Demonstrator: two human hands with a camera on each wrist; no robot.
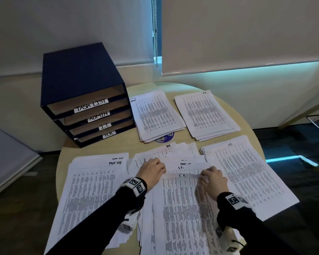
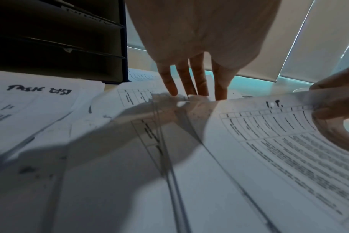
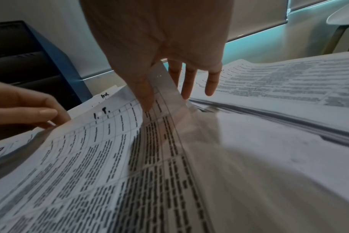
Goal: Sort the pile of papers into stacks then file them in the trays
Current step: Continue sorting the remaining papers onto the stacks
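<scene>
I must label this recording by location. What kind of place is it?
Probably an office: a navy tray cabinet labelled TASK LIST, ADMIN, I.T., H.R., printed paper stacks on a round table, roller blinds.

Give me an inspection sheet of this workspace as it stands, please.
Surface: round light wooden table, mostly covered in paper.
Job's things: blue tray unit at the far left, slots labelled TASK LIST, ADMIN, I.T., H.R.; Task List stack; two far stacks, one marked H.R.; I.T. stack; unsorted pile in front; top I.T. sheet lifted.
Clutter: round sticker showing under a far stack.
Grippers: left hand and right hand pinch the sheet's top corners.
Cables: bead chain hanging from the blinds.
Surroundings: lowered roller blinds, dark floor.
</scene>
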